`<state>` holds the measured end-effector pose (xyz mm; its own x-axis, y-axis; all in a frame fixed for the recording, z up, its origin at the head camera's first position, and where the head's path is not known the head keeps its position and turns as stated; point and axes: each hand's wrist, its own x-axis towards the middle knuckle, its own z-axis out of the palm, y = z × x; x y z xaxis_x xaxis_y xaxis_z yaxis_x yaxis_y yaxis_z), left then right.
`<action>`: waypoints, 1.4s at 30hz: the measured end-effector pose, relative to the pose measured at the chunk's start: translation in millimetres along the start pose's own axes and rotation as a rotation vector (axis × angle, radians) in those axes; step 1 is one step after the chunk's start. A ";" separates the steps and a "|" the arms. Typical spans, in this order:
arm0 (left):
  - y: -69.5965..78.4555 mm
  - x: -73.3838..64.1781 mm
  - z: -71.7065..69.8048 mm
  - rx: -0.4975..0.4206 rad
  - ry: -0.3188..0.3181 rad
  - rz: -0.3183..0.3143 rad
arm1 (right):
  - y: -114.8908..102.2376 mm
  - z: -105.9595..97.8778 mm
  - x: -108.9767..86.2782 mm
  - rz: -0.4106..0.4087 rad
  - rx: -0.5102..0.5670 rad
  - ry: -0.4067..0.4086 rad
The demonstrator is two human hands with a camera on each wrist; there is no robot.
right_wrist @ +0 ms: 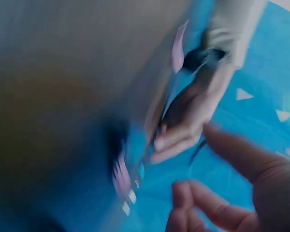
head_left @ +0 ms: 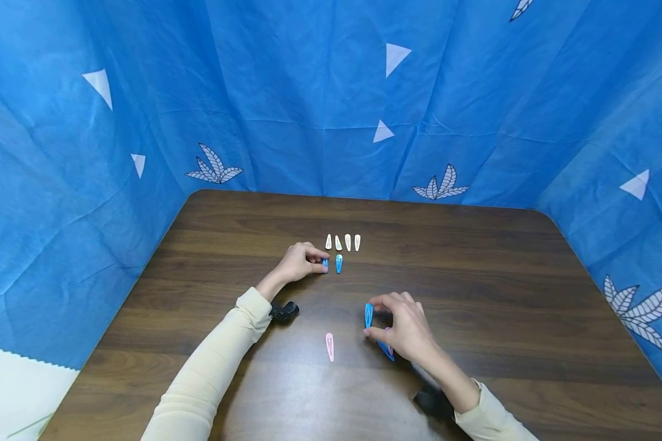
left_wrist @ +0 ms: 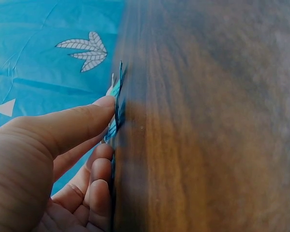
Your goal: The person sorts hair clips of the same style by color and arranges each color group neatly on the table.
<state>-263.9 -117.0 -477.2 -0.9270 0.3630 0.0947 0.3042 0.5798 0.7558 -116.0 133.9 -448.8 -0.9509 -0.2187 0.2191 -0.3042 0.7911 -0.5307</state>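
Note:
My left hand [head_left: 298,262] pinches a blue snap hair clip [head_left: 325,264] at the tabletop, left of another blue hair clip [head_left: 339,264]. In the left wrist view, the thumb and fingers [left_wrist: 82,121] meet at the blue clips, seen edge-on. Closer to me, my right hand [head_left: 407,324] holds a blue hair clip [head_left: 368,315] between thumb and index finger, above the table. Partly hidden beneath that hand lie a darker blue clip [head_left: 387,351] and a pink one. The right wrist view is blurred; there the held clip [right_wrist: 197,152] looks like a dark sliver.
Several cream hair clips [head_left: 348,242] stand in a row behind the blue ones. A pink hair clip [head_left: 330,347] lies between the forearms. The brown wooden table [head_left: 502,275] is bordered by a blue patterned cloth [head_left: 309,92]. Black straps [head_left: 284,312] circle both wrists.

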 end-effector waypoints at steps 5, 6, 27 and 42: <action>0.3 -0.8 -0.1 0.002 0.002 0.001 | -7.7 -20.8 23.3 -0.056 0.064 -0.005; 0.2 -0.9 0.1 0.002 0.000 -0.002 | -7.6 -24.4 30.2 -0.060 0.073 -0.012; 1.5 -0.8 0.7 -0.014 -0.006 -0.002 | 7.6 4.3 141.4 0.098 0.006 -0.290; 2.5 -1.7 -2.0 -0.016 -0.008 0.006 | 13.4 17.2 145.9 0.088 -0.015 -0.323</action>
<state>-262.0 -117.6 -474.2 -0.9234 0.3721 0.0941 0.3061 0.5662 0.7653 -259.8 102.8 -438.0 -0.9432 -0.3172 -0.0991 -0.2216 0.8225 -0.5238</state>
